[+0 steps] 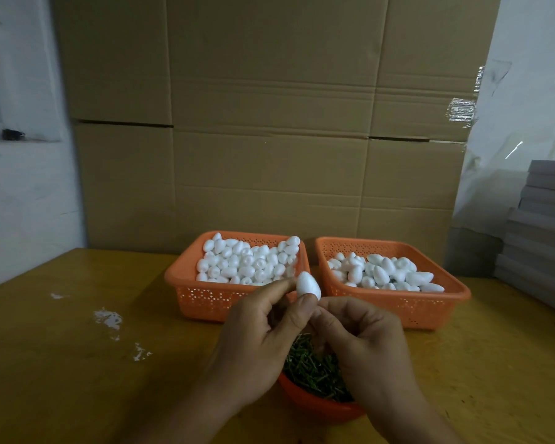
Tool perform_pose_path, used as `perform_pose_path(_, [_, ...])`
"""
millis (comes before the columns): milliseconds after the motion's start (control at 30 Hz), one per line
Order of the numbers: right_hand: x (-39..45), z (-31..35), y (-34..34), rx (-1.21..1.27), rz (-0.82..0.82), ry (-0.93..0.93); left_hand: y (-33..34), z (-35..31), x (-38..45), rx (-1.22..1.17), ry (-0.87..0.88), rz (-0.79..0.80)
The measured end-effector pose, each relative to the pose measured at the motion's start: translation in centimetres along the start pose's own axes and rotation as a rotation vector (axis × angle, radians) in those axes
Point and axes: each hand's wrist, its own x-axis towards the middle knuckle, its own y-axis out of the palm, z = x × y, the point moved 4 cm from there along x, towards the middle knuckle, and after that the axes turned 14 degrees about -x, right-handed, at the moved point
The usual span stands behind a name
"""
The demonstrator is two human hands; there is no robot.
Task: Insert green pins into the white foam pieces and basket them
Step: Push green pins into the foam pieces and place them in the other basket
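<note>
My left hand (257, 341) pinches a white egg-shaped foam piece (307, 284) between thumb and forefinger, just above the gap between two orange baskets. My right hand (362, 341) meets it from the right with fingers curled; whatever it pinches is hidden behind the fingers. Beneath both hands sits an orange bowl (318, 406) full of green pins (314, 370). The left basket (205, 294) is packed with plain white foam pieces. Foam pieces also lie in the right basket (430, 304), looser and at mixed angles.
The yellow wooden table (77, 363) has white foam crumbs (109, 318) at the left. A wall of cardboard boxes (269, 123) stands right behind the baskets. A stack of grey boards (542, 238) rises at the right edge.
</note>
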Motion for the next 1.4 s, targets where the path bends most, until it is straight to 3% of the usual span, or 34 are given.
perform_pose_path(167, [2.5, -1.2, -2.5, -0.075, -0.118, 0.095, 0.1, 1.0, -0.3, 0.103, -0.058, -0.001])
perform_pose_path(433, [9.3, -6.2, -9.3, -0.356, -0.408, 0.275, 0.6, 1.3, -0.6, 0.296, 0.011, 0.058])
perform_pose_path(633, [11.4, -8.7, -11.8, -0.658, -0.528, 0.404, 0.9, 1.1, -0.6, 0.315, 0.042, 0.094])
perform_pose_path(1033, [12.8, -9.7, -12.3, -1.111, -0.387, 0.633, 1.2, 1.2, -0.8, 0.324, 0.019, 0.117])
perform_pose_path(1400, [12.6, -8.6, -12.2, -1.257, -0.321, 0.579, 1.4, 1.1, -0.9, 0.325, -0.002, 0.128])
